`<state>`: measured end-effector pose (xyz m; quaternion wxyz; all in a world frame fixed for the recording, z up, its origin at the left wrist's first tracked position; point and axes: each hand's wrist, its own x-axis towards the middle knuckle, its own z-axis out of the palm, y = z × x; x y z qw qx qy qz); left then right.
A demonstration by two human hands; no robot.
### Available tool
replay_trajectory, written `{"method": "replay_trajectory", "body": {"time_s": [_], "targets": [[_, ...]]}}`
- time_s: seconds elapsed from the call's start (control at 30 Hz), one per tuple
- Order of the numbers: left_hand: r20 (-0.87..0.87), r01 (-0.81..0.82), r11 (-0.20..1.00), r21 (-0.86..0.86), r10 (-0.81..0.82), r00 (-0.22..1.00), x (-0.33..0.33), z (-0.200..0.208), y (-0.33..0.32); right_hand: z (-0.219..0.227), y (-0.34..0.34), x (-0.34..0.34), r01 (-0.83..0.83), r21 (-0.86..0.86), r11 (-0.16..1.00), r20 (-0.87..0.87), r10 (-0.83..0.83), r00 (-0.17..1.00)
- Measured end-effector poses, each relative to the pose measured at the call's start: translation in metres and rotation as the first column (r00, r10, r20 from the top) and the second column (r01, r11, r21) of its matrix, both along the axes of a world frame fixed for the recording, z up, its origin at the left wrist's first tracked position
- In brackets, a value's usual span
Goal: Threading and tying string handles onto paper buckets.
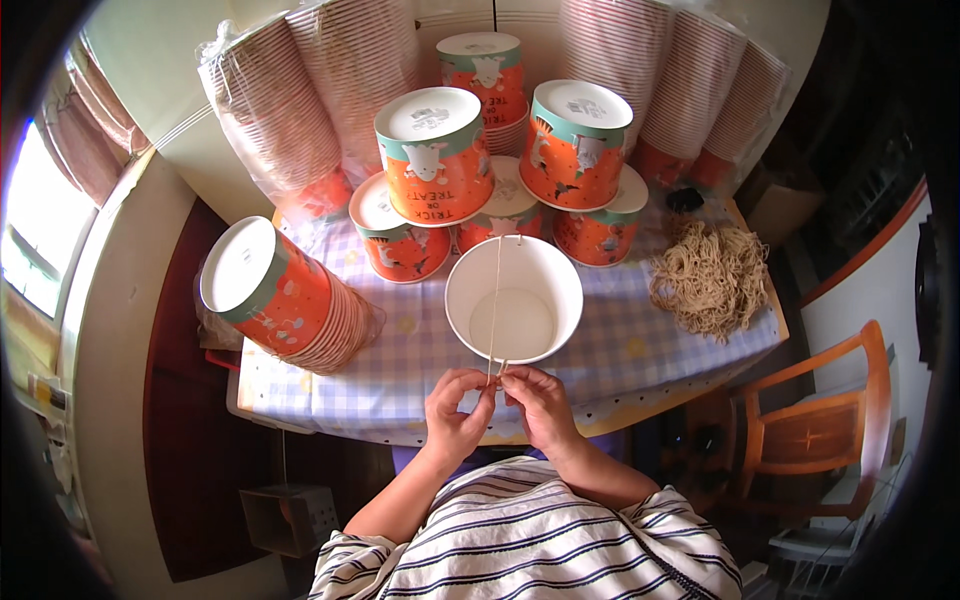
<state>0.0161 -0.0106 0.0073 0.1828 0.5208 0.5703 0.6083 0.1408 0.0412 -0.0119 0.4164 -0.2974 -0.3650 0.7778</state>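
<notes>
Stringing a handle on a paper bucket

Both hands point(500, 400) pinch string point(495, 300) at the bucket point(514, 298) by the surface's near edge; knot unfinished, finished buckets point(500, 170) stacked behind.

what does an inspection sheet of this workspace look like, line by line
surface: table under a checked cloth
job's things: open white paper bucket with a string stretched across its mouth
clutter: finished orange buckets stacked upside down, nested stack on its side, wrapped sleeves of cups, pile of strings
grippers: left hand and right hand pinch the string's near end
cables: nothing seen
surroundings: wooden chair, window
</notes>
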Motion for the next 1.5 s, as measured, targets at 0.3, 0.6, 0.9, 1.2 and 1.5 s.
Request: {"method": "replay_trajectory", "body": {"time_s": [0.3,0.6,0.9,1.2,1.5], "targets": [[-0.249,-0.002,0.992,0.129,0.034,0.968,-0.003,0.001,0.004,0.002,0.0,0.002,0.008,0.05,0.999,0.045,-0.01,0.999],[-0.227,-0.017,0.996,0.086,0.037,0.973,-0.001,0.0,0.002,0.004,0.002,0.003,0.008,0.032,0.999,0.071,-0.011,0.997],[0.181,0.1,0.989,-0.112,-0.079,0.98,0.0,-0.018,-0.007,0.005,0.003,0.0,-0.008,0.048,0.999,0.077,0.004,0.997],[0.532,0.188,0.972,-0.142,-0.086,0.843,-0.004,-0.023,-0.004,-0.001,0.006,0.004,-0.004,0.046,0.999,0.083,0.0,0.997],[0.65,0.232,0.97,-0.076,-0.128,0.749,-0.003,-0.023,-0.002,-0.001,0.008,0.008,0.015,0.161,0.987,0.149,-0.04,0.988]]}}
